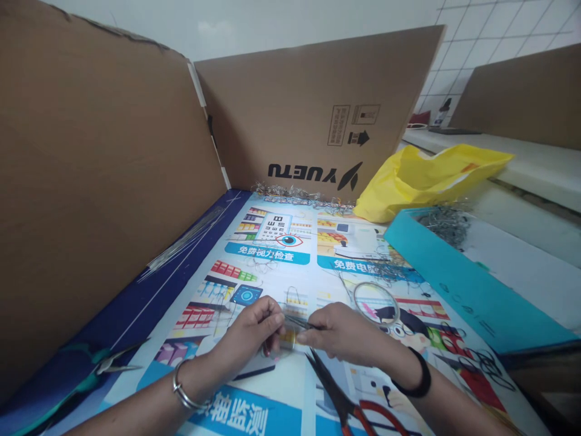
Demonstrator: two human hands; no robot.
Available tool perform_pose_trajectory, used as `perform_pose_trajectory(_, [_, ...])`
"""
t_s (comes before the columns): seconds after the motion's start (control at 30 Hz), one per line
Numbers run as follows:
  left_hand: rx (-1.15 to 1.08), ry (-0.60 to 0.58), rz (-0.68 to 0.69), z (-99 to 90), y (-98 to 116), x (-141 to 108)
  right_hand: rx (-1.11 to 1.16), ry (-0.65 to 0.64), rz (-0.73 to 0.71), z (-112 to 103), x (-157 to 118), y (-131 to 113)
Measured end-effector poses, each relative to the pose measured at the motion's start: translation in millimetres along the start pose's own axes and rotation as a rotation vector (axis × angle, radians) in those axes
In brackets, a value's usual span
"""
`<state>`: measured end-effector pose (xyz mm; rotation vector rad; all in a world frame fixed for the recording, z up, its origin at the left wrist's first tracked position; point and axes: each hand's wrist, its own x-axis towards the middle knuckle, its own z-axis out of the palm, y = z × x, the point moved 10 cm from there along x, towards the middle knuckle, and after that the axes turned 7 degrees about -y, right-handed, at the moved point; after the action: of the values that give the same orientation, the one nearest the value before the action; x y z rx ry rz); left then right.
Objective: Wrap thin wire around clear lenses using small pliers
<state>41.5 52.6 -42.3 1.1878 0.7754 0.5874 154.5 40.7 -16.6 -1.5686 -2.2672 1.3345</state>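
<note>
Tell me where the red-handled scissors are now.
In the head view, the scissors are at the bottom, just right of the middle, on the near side of the right hand and left of its black wristband.

Beside the matt brown cardboard panel point(299, 115) lies a smooth plastic bag point(436, 175); nearer than the panel, scissors point(338, 387) show dark metal blades.

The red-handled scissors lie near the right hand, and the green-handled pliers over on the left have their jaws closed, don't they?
Not quite: the head view shows the green-handled pliers on the left with their jaws spread open, not closed. The red-handled scissors do lie near the right hand.
</note>
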Motion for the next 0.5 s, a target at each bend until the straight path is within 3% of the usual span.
perform_pose_trajectory(0.13, [0.034, 0.034, 0.0, -1.3, 3.4, -1.1, -0.014, 0.007, 0.008, -0.3, 0.9, -0.4])
perform_pose_trajectory(0.37, [0.001, 0.081, 0.057, -5.2, 8.3, -3.6, 0.252, -0.107, 0.061, 18.5, 4.7, 9.5])
perform_pose_trajectory(0.5, [-0.053, 0.116, 0.097, -10.0, 11.2, -4.5, 0.185, -0.023, 0.028, 9.7, 3.5, 6.4])
